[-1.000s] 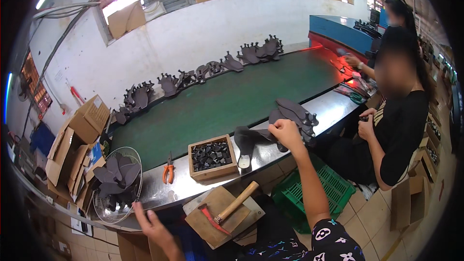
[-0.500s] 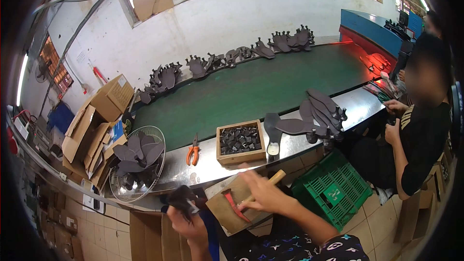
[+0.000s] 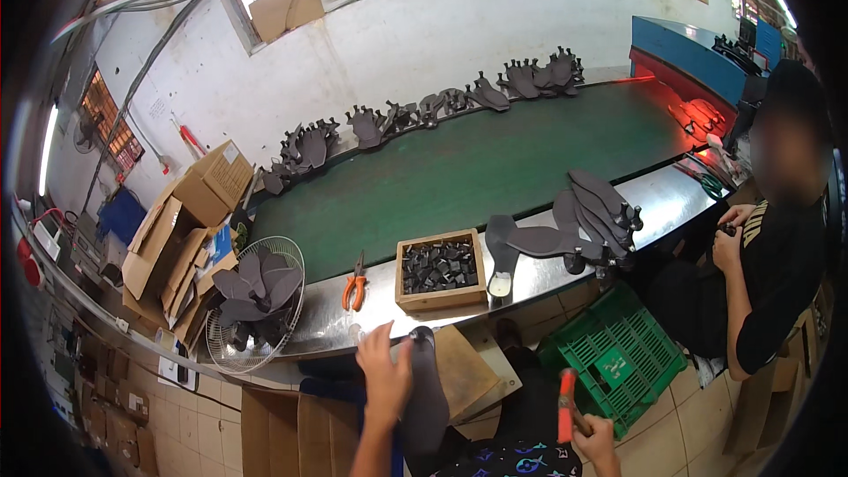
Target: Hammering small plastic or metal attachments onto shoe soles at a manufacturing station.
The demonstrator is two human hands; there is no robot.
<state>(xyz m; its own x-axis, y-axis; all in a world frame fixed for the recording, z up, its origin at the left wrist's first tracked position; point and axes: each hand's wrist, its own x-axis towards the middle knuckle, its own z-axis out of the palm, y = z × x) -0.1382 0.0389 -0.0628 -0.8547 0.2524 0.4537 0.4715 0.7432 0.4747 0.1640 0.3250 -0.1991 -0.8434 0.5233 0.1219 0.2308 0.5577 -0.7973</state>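
My left hand (image 3: 385,382) is raised with its fingers apart, its thumb side against a dark grey shoe sole (image 3: 427,402). The sole stretches from a wooden board (image 3: 464,371) down over my lap, with a small dark heel piece at its far end. I cannot tell whether the hand bears any of its weight. At the right of my lap, my right hand (image 3: 598,442) is closed round the wooden handle of a hammer (image 3: 566,402) with a red head. Beyond the board stands a wooden box (image 3: 441,299) of small black pieces.
Orange-handled pliers (image 3: 354,290) and a wire basket of soles (image 3: 296,252) lie to the left on the metal bench edge. More heeled soles (image 3: 539,241) lie right of the box. A green crate (image 3: 618,353) stands near a seated co-worker (image 3: 777,238). Behind runs a green conveyor belt (image 3: 495,155).
The hammer was lifted off the board and carried right in my right hand. My left hand moved right and up, and the sole now lies along the board and lap.
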